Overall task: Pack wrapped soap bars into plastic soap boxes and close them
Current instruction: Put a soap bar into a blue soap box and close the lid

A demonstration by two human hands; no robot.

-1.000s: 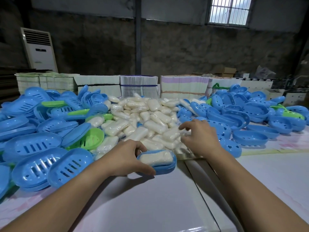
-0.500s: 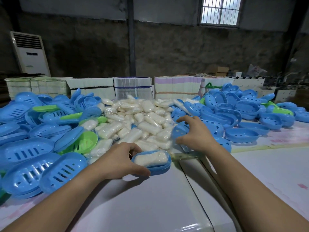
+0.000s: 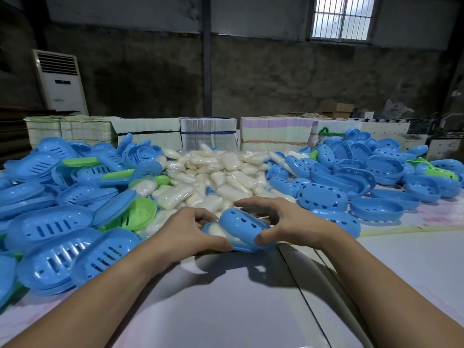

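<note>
Soap box base (image 3: pixel 241 246) now has a blue lid (image 3: pixel 242 222) over it; 0.5 s ago the right hand was out at the pile of box halves on the right and the base sat uncovered with the wrapped bar showing in full. Lid is not seated: it sits tilted, left end raised, right end down on the base, heart-shaped holes facing up. 1 wrapped soap bar (image 3: pixel 218 229) shows white in the gap at the left end.

Left hand (image 3: pixel 185 234) grips the left end of the base, thumb along the near rim, fingers curled round the far side. Same hold as before. Right hand (image 3: pixel 288 222) has come in from the right; thumb pinches the lid's near right end, fingers arch over its far edge.

Box sits at the near edge of the soap pile (image 3: pixel 221 179), on the white table (image 3: pixel 226 310), centre of view. Long axis runs roughly left-right, right end a bit nearer the camera.

Slotted blue trays (image 3: pixel 50 227) heaped left, with some green ones (image 3: pixel 138 212). Heart-hole blue lids (image 3: pixel 324 197) heaped right. Stacked cartons (image 3: pixel 273 130) behind.
</note>
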